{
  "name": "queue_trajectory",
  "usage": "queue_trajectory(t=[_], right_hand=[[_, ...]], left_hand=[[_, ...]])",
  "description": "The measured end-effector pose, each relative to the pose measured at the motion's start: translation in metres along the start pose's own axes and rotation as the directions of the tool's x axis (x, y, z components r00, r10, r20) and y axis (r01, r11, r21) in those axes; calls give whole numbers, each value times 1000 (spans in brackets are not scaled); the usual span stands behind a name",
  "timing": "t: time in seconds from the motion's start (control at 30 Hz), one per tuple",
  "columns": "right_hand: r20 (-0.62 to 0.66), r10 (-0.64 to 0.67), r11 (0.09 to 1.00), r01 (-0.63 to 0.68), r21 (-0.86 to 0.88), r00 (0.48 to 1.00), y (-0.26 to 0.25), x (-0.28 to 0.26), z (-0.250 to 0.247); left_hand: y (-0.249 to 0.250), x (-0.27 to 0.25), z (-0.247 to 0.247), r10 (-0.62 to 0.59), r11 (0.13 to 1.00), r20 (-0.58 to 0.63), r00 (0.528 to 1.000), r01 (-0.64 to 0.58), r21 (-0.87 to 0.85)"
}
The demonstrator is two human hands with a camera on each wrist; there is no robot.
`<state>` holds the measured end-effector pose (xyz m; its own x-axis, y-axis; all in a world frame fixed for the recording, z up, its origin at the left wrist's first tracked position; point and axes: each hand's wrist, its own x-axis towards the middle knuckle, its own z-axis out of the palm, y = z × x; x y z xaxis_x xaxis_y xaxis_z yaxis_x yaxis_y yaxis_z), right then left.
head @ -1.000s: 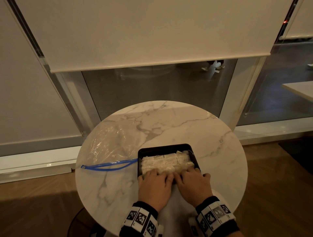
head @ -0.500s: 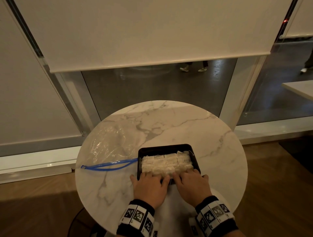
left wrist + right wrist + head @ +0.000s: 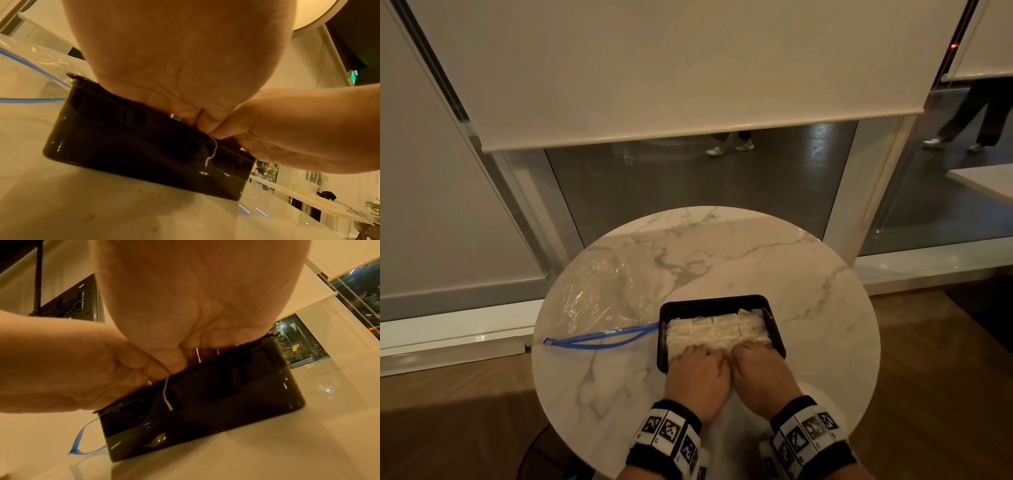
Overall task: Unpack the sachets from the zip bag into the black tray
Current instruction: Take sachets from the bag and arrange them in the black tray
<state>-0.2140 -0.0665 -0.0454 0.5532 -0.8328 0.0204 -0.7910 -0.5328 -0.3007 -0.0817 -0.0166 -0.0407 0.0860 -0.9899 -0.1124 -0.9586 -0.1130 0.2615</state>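
Note:
The black tray (image 3: 714,301) sits on the near side of the round marble table (image 3: 756,260), packed with several white sachets (image 3: 719,330). My left hand (image 3: 698,371) and right hand (image 3: 760,371) lie side by side over the tray's near rim, touching each other. Their fingers bend down onto the nearest sachets, and the fingertips are hidden. From the left wrist, my left palm (image 3: 180,56) covers the rim of the tray (image 3: 144,154), and a sachet string (image 3: 211,154) hangs over the wall. The clear zip bag (image 3: 602,294) lies flat to the tray's left, its blue zip (image 3: 599,339) open.
The table's edge is close on every side, with wooden floor below. Behind it is a window wall with lowered blinds. Another table corner (image 3: 983,181) shows at the far right. People's legs (image 3: 729,144) pass outside the glass.
My fingers lay flat over the sachets a second ago. They have drawn back to the near row and bent down, and the two hands have closed up against each other.

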Motion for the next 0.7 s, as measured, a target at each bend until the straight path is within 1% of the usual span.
queue_trajectory(t=[0.2,0.27,0.3,0.33,0.4,0.47,0.5,0.57,0.63,0.7], right_hand=[[-19,-10,997,8,-70,1000,2,-1,1],[-10,-10,998,9,-62,1000,2,-1,1],[-17,-7,999,6,-37,1000,3,-1,1],[-43,-6,1000,6,-4,999,3,-1,0],[-168,-23,1000,26,14,986,8,-3,-1],[-306,2,1000,-7,-14,952,16,-6,-7],[-334,19,1000,-24,-12,942,20,-7,-11],[-309,44,999,-46,3,950,29,-11,-21],[-230,98,995,-99,6,968,36,-15,-26],[-154,170,985,-171,1,973,40,-19,-27]], left_hand=[[0,4,-1,-15,1000,13,1000,15,-20],[-2,4,-1,-12,997,4,1000,13,-70],[-4,3,-1,-19,992,-15,1000,17,-126],[-5,1,-3,-32,980,-48,998,22,-195],[-11,-2,-8,-60,957,-178,982,6,-289],[-21,-7,-16,-89,955,-320,943,-10,-296],[-27,-9,-20,-110,956,-361,926,0,-293],[-40,-13,-25,-153,958,-366,918,48,-282],[-52,-15,-26,-204,958,-306,930,125,-257],[-58,-16,-24,-248,952,-222,943,195,-237]])
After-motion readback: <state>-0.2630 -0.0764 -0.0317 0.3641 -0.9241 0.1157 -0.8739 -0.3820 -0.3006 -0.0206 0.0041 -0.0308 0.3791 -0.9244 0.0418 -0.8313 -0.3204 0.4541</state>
